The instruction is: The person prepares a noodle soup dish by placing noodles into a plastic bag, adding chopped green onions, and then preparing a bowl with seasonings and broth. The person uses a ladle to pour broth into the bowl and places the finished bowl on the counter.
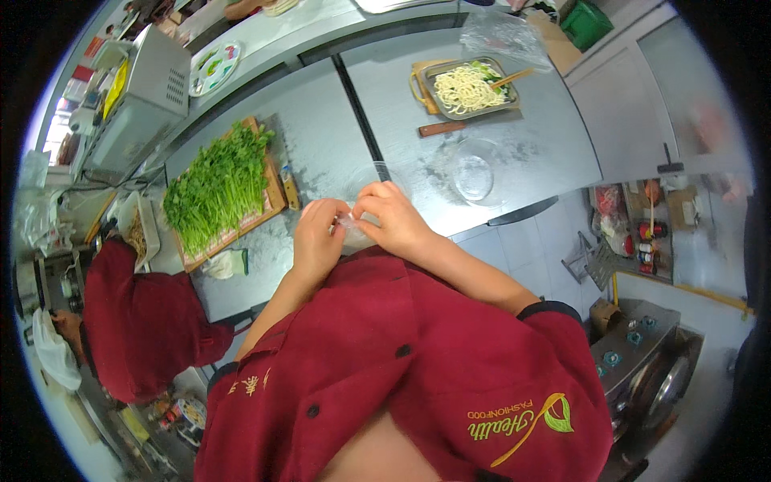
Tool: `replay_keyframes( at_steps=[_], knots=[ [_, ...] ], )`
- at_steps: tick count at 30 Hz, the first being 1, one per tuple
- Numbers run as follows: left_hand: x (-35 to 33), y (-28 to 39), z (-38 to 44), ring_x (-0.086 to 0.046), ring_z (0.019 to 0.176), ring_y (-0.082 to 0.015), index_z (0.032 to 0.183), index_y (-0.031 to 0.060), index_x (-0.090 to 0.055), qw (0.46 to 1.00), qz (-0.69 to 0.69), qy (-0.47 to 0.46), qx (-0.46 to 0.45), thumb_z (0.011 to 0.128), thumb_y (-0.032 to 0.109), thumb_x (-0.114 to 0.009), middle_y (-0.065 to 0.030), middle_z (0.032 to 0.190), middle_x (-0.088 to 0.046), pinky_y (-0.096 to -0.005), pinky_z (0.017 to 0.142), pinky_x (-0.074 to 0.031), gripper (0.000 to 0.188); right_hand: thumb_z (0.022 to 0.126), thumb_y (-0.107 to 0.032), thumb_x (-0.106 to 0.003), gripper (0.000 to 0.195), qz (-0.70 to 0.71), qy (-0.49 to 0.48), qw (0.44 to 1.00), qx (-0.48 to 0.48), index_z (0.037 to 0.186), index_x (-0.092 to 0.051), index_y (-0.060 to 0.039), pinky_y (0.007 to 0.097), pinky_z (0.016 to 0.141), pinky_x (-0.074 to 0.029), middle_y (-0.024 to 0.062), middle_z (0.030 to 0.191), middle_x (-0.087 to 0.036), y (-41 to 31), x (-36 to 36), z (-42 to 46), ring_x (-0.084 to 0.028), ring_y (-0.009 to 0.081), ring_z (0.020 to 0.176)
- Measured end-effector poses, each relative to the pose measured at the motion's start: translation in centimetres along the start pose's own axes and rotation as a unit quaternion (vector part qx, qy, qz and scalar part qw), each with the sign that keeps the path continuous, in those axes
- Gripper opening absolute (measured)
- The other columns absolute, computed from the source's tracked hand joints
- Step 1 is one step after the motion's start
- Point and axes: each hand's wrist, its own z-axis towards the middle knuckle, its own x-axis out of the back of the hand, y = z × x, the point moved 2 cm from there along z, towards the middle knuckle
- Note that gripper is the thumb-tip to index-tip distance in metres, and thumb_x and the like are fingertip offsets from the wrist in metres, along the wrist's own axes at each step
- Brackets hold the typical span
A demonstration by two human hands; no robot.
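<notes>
Close to the front of my jacket, my left hand (320,232) and my right hand (394,218) meet. Their fingertips pinch a piece of thin clear plastic (347,222), probably a bag. Something pale and translucent hangs below the fingers, partly hidden by my hands and jacket. Just beyond my hands is a clear round plastic container or lid (366,173) on the steel table (415,162). A second clear plastic bowl (473,176) stands to the right.
Cilantro (217,181) covers a wooden board (277,194) at left, near a cloth (224,265). At right are a metal tray (443,111) of noodles and greens with chopsticks, a wooden-handled tool (441,129) and a knife (524,212) at the edge. A co-worker (150,325) stands left.
</notes>
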Motion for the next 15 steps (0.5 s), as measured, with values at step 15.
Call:
replay_keyframes(
  at_steps=[15],
  knots=[
    [-0.4, -0.1, 1.5, -0.061, 0.084, -0.028, 0.081, 0.0037, -0.061, 0.996, -0.017, 0.006, -0.084, 0.074, -0.003, -0.065, -0.0102, 0.091, -0.062, -0.0352, 0.07, -0.05, 0.011, 0.087, -0.015, -0.058, 0.01, 0.012, -0.018, 0.996, -0.083, 0.089, -0.065, -0.0085, 0.0426, 0.074, -0.048, 0.0116, 0.083, -0.065, 1.5, 0.8, -0.3, -0.06, 0.0339, 0.083]
  ],
)
